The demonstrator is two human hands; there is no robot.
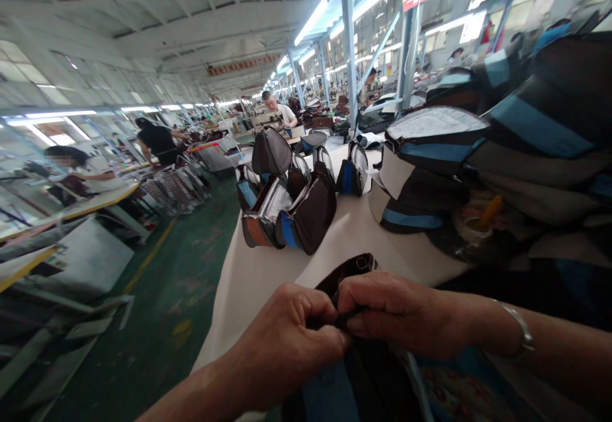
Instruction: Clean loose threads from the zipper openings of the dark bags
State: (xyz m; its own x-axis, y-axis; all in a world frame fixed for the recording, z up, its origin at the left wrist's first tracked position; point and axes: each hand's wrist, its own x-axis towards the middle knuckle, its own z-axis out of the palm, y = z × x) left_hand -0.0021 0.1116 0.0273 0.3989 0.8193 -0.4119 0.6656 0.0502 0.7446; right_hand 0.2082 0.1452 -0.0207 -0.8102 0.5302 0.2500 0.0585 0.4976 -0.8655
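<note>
My left hand (287,339) and my right hand (396,310) meet close to the camera, both pinching the top edge of a dark brown bag (349,272) with blue panels. The fingers of both hands are closed on the bag's rim or zipper; the exact spot is hidden between them. A silver bracelet (521,333) sits on my right wrist. The bag's lower part runs down out of view between my forearms.
A white work table (248,275) holds several finished brown-and-blue bags (306,215) ahead. A tall stack of bag pieces (516,141) rises at the right. The green floor aisle (182,275) runs along the left. Other people work at benches (90,202) further left and behind.
</note>
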